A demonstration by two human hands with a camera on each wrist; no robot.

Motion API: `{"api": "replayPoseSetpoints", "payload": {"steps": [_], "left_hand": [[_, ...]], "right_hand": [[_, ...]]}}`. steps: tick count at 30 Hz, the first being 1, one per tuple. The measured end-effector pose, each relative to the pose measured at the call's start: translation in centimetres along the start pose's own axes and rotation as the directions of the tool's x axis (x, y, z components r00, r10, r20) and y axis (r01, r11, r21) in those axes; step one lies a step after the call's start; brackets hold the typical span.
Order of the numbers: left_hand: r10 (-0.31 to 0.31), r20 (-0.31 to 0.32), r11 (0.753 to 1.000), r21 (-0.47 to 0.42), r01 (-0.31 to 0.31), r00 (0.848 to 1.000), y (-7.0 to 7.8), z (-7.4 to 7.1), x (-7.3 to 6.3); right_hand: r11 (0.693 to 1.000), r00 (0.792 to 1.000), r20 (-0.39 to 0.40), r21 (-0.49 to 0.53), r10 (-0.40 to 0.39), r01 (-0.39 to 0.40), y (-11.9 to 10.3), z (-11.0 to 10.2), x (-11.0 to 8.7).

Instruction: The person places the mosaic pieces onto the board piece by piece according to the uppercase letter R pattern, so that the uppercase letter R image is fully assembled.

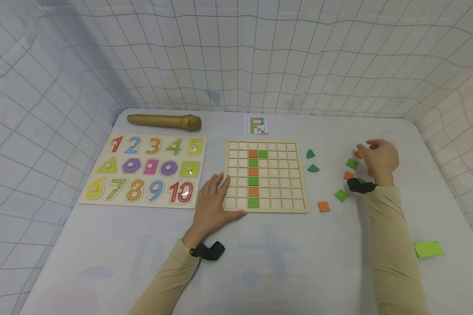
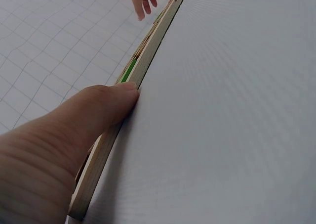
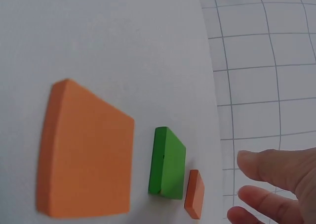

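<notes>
A wooden grid board (image 1: 280,180) bears an upright column of alternating orange and green square tiles, with one green tile (image 1: 262,154) beside its top. My left hand (image 1: 210,209) rests at the board's near left corner, fingers along the left side. In the left wrist view its thumb (image 2: 106,103) presses the board's edge. My right hand (image 1: 381,159) hovers above loose tiles right of the board, its fingers apart and holding nothing. Near it lie a green tile (image 3: 169,167), a large-looking orange tile (image 3: 91,152) and a smaller-looking orange tile (image 3: 195,194). The hand and wrist strap partly hide other tiles.
A pattern card (image 1: 255,124) lies behind the board. To the left are a number-and-shape puzzle (image 1: 163,159) and a gold microphone-shaped object (image 1: 163,121). Two dark green quarter-round pieces (image 1: 313,168) lie right of the board. A lime-green slip (image 1: 428,249) lies beside my right sleeve.
</notes>
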State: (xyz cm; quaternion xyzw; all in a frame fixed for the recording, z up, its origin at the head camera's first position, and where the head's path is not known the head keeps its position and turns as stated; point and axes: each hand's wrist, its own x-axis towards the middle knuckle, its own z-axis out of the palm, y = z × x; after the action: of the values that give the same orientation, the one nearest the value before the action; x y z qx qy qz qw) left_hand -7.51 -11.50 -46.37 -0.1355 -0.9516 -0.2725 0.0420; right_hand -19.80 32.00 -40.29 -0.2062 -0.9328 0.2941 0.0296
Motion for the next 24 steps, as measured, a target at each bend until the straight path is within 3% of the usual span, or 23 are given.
{"api": "replayPoseSetpoints", "payload": {"steps": [10,24], "left_hand": [[0.001,-0.002,1.0,-0.002,-0.001,1.0,-0.03,0.0,-0.01],[0.005,-0.007,1.0,0.004,-0.005,1.0,-0.09,0.08,0.01]], "right_hand": [[0.996,0.991,0.134,-0.091,0.001,0.011,0.77,-0.02,-0.02],[0.993,0.985,0.172,-0.117,0.008,0.013,0.86,0.03,0.04]]}}
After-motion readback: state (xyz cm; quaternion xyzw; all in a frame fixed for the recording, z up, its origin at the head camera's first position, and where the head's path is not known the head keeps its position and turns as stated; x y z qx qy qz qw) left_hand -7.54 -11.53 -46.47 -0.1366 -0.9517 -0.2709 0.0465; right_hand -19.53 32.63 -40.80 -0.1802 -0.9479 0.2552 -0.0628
